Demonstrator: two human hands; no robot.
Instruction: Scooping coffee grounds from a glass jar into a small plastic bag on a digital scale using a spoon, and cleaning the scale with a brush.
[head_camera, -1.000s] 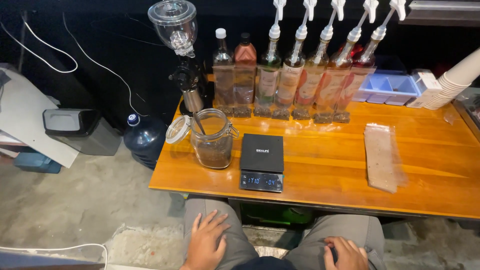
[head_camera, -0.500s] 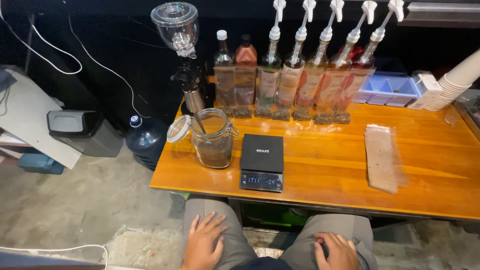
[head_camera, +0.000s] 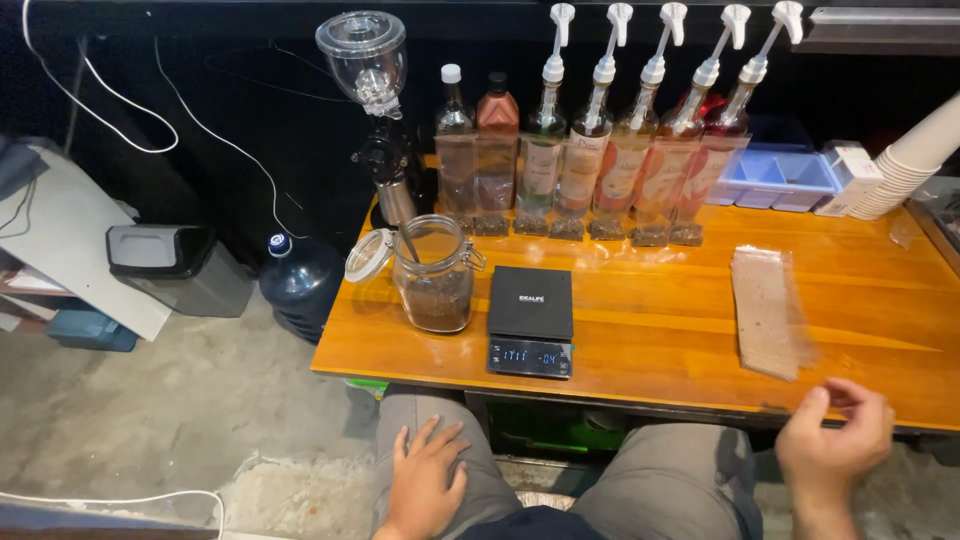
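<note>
My left hand (head_camera: 425, 480) lies flat on my left thigh, fingers spread, holding nothing. My right hand (head_camera: 835, 440) hovers at the wooden table's (head_camera: 660, 320) front edge, fingers loosely curled and empty, just below a flat clear packet of brown sleeves (head_camera: 768, 310). A black digital scale (head_camera: 531, 320) with a lit display sits near the front edge. To its left stands an open glass jar (head_camera: 435, 275) part full of dark grounds, a spoon handle sticking out and its lid hanging to the left.
A row of syrup bottles with white pumps (head_camera: 640, 170) lines the table's back. A coffee grinder with a clear hopper (head_camera: 372, 90) stands at the back left. Stacked paper cups (head_camera: 915, 160) and a blue tray (head_camera: 780, 180) sit at the right. A water jug (head_camera: 298, 285) and bin (head_camera: 170, 265) stand on the floor.
My right hand has lifted off my right thigh and moved up and right toward the table's front edge. My left hand stays on my thigh.
</note>
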